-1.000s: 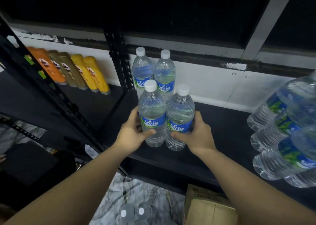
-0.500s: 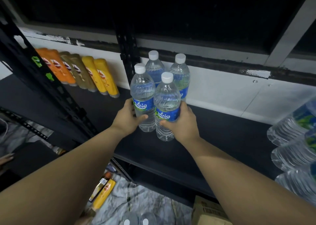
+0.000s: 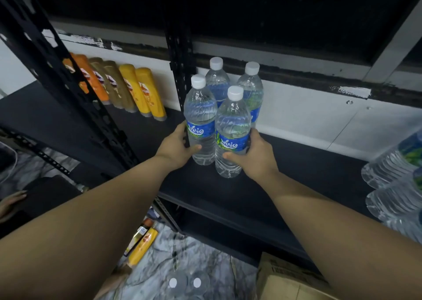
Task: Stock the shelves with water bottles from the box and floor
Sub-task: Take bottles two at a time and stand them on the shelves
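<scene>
Black metal shelf (image 3: 285,185) fills the view, two water bottles (image 3: 233,135) upright at its centre, two more (image 3: 218,83) just behind at 12 o'clock. Cardboard box (image 3: 285,281) sits at 5 o'clock. Left hand (image 3: 175,145) wraps the left front bottle, right hand (image 3: 255,156) the right one.

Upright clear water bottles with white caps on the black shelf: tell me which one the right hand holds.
The front-right clear water bottle, nearest the camera. The right hand wraps its blue label; the left hand holds the front-left bottle, and the two rear bottles stand untouched.
</scene>
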Available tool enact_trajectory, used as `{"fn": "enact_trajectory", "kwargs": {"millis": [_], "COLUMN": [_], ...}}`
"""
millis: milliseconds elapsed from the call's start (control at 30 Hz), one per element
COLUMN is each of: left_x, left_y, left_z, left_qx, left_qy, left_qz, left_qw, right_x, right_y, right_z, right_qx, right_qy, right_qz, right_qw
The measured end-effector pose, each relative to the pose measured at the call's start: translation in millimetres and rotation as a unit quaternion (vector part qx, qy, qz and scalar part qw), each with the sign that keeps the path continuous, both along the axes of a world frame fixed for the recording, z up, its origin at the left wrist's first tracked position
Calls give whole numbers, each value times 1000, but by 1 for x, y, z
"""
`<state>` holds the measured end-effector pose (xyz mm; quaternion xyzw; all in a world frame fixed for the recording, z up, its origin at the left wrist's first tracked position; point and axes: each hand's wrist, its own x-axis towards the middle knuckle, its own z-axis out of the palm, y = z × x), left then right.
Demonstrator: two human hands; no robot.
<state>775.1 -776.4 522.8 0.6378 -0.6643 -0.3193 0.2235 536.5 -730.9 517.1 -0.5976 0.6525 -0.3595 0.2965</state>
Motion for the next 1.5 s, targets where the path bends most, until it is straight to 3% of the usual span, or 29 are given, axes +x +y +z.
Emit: {"fn": "enact_trajectory", "kwargs": {"millis": [100, 167, 267, 333, 500, 567, 967, 1233, 1500], "left_x": [6, 13, 23, 29, 36, 36, 27, 19, 13], "left_y": [21, 44, 88, 120, 199, 227, 296, 280, 257], "left_z": [1, -3, -19, -37, -95, -121, -309, -435, -487], "left_qx": [-2, -7, -27, -34, -55, -36, 104, 190, 213], "left_qy": [-169, -216, -234, -231, -210, -199, -202, -262, -315], "left_qz": [-40, -51, -62, -75, -101, -107, -168, -205, -235], "left_qw": [985, 975, 970, 969, 971, 973, 959, 924, 894], "right_x": [-3, -4, -4, -2, 12, 18, 13, 1, 4], "right_y": [18, 39, 77, 107, 195, 227, 316, 332, 331], "right_z": [1, -1, -10, -25, -89, -115, -289, -416, -465], "right_qx": [37, 41, 74, 70, -44, -37, 161, 334, 403], "right_qy": [161, 252, 296, 292, 240, 225, 191, 171, 196], "right_qz": [9, 20, 49, 61, 77, 88, 76, 75, 81], "right_qw": [986, 967, 951, 952, 967, 970, 965, 924, 890]}}
